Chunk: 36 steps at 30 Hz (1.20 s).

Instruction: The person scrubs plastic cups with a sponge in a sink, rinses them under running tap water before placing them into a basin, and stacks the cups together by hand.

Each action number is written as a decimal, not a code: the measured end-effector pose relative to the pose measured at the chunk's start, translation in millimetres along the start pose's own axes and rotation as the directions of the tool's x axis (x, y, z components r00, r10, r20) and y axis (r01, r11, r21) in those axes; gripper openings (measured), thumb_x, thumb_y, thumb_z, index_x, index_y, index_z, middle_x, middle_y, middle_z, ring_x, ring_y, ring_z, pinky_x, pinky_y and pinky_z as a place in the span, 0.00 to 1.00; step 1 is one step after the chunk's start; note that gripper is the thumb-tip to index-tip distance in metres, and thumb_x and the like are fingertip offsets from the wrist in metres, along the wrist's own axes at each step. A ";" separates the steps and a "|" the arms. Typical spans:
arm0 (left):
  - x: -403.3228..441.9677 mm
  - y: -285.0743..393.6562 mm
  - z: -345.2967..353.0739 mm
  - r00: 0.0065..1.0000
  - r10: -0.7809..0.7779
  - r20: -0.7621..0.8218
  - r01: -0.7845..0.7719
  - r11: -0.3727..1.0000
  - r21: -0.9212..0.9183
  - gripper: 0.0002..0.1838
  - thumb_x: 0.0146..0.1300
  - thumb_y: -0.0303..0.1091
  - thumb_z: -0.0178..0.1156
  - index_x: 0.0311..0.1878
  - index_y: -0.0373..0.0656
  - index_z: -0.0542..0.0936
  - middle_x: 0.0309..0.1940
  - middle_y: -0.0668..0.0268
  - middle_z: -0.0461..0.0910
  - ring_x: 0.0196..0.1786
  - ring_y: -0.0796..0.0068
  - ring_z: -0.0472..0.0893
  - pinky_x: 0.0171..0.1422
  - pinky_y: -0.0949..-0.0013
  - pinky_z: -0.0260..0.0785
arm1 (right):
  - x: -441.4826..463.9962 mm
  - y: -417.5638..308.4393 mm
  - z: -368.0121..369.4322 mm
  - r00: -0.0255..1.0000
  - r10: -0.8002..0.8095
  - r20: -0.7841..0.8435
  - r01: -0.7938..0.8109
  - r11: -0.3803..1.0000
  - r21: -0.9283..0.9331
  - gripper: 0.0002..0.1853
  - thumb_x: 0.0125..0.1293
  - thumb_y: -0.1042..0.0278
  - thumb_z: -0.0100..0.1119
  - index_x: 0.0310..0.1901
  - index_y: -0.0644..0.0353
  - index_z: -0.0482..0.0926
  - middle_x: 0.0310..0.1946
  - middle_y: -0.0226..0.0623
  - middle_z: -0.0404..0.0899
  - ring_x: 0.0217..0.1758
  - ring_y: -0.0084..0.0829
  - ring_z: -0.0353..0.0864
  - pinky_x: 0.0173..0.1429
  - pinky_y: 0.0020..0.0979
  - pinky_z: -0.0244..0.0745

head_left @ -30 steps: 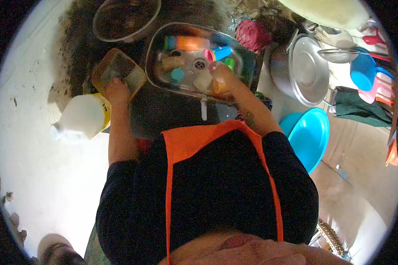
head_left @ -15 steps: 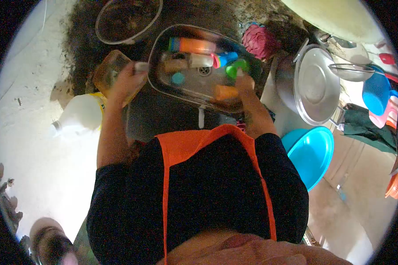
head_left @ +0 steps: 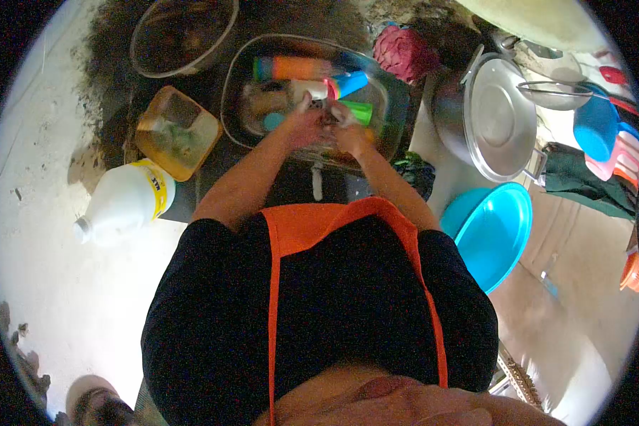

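Note:
My left hand [head_left: 304,129] and my right hand [head_left: 348,135] meet over the sink [head_left: 236,135], fingers curled toward each other. Blur and the fingers hide what is between them; pale patches show at the thumb and fingertips. A green cup [head_left: 361,112] lies against the far side of my right hand; whether the hand grips it is unclear. Just beyond the hands sits a blue cup with a pink rim [head_left: 349,84]. In the sink lie an orange cup stack [head_left: 298,68] and a small turquoise round thing [head_left: 273,121].
Left of the sink are an amber square container [head_left: 192,135], a white jug with a yellow label [head_left: 124,202] and a clear round basin [head_left: 136,50]. On the right stand a large metal pot [head_left: 500,117], a turquoise basin [head_left: 500,234] and a crumpled dark pink thing [head_left: 405,53].
My left hand has moved right from the amber container into the sink, taking a pale thing along. My right hand has shifted left to meet it. The view has shifted slightly.

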State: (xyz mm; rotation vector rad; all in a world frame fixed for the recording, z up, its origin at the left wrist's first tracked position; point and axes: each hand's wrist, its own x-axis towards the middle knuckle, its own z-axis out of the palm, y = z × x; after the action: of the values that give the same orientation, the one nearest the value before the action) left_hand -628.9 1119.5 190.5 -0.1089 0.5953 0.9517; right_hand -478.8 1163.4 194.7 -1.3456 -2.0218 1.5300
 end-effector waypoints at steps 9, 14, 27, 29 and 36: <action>-18.6 -8.4 -65.4 0.953 0.174 -0.248 0.021 0.779 0.627 0.22 0.58 0.52 0.47 0.48 0.47 0.70 0.43 0.65 0.71 0.45 0.66 0.71 0.43 0.59 0.65 | 40.9 73.5 -66.8 0.789 0.312 -0.530 -0.501 0.825 -0.260 0.32 0.45 0.50 0.62 0.50 0.57 0.66 0.42 0.49 0.72 0.43 0.45 0.73 0.46 0.37 0.70; -5.1 -16.0 -97.2 0.946 0.144 -0.290 0.090 0.743 0.663 0.23 0.54 0.49 0.54 0.50 0.49 0.67 0.39 0.67 0.72 0.40 0.68 0.71 0.42 0.59 0.65 | 81.5 81.9 -57.7 0.904 0.423 -0.058 -0.404 0.892 0.204 0.36 0.41 0.43 0.64 0.48 0.59 0.68 0.47 0.48 0.70 0.48 0.48 0.71 0.53 0.40 0.66; 13.5 -20.0 -41.4 0.983 0.039 -0.180 -0.003 0.981 0.194 0.20 0.54 0.45 0.56 0.46 0.42 0.73 0.37 0.61 0.77 0.33 0.67 0.79 0.37 0.64 0.73 | 12.7 -10.1 -20.5 0.952 0.304 -0.033 -0.288 0.855 -0.432 0.25 0.56 0.57 0.49 0.54 0.58 0.60 0.35 0.53 0.75 0.38 0.53 0.74 0.44 0.46 0.68; 18.2 -24.2 -43.6 0.973 0.065 -0.223 -0.096 0.987 -0.130 0.16 0.54 0.43 0.55 0.41 0.41 0.75 0.35 0.59 0.78 0.32 0.66 0.79 0.35 0.65 0.74 | -2.1 -49.3 -29.3 0.988 0.151 -0.011 -0.124 0.763 -0.635 0.24 0.57 0.57 0.48 0.54 0.57 0.61 0.36 0.54 0.74 0.41 0.53 0.73 0.46 0.45 0.67; 9.4 -17.4 -22.9 0.973 0.049 -0.225 -0.044 0.999 0.028 0.19 0.52 0.41 0.55 0.44 0.39 0.73 0.37 0.57 0.77 0.35 0.62 0.79 0.41 0.57 0.73 | -6.7 -50.1 -32.3 0.964 0.264 -0.018 -0.257 0.915 -0.311 0.26 0.56 0.49 0.46 0.52 0.58 0.67 0.49 0.49 0.69 0.50 0.47 0.70 0.51 0.44 0.65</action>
State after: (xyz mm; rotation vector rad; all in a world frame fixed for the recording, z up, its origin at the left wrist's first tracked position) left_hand -620.9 1108.4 163.5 -0.1849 0.8210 0.9844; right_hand -478.6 1177.3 253.0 -1.7886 -2.2451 1.3701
